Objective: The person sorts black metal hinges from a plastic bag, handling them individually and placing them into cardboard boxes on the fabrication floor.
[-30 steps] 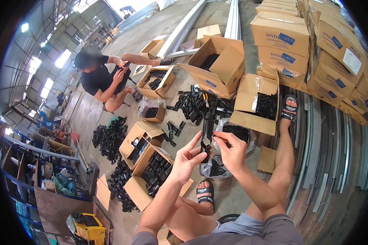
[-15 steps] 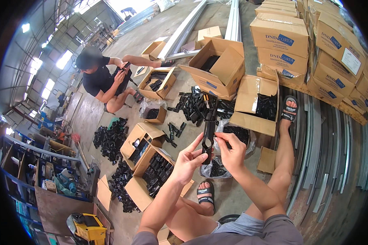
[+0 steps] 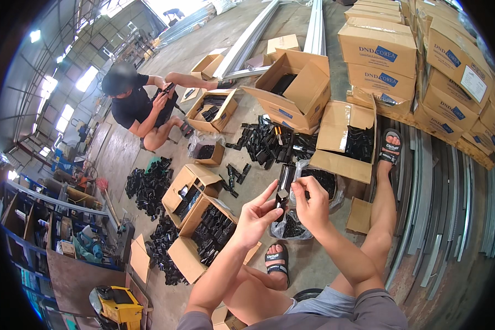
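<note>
Fingers and thumb of my left hand (image 3: 257, 217) are closed on a long black plastic fitting (image 3: 285, 179), held in front of me over the floor. My right hand (image 3: 313, 206) is beside it on the right, thumb and forefinger pinched together; whatever is between them is too small to make out. Just beyond the hands lies a pile of black fittings (image 3: 264, 147). Below and behind my right hand are clear plastic bags of small black parts (image 3: 292, 228).
An open carton (image 3: 195, 263) of black fittings stands left of my hands, near a heap (image 3: 168, 250). Beyond are more open cartons (image 3: 335, 118) and a seated person (image 3: 137, 107) handling a black part. Stacked boxes (image 3: 377, 49) and metal profiles (image 3: 423, 203) lie right.
The black fitting has tilted in my left hand, so its ring no longer faces me and it looks shorter. My right hand has shifted slightly.
</note>
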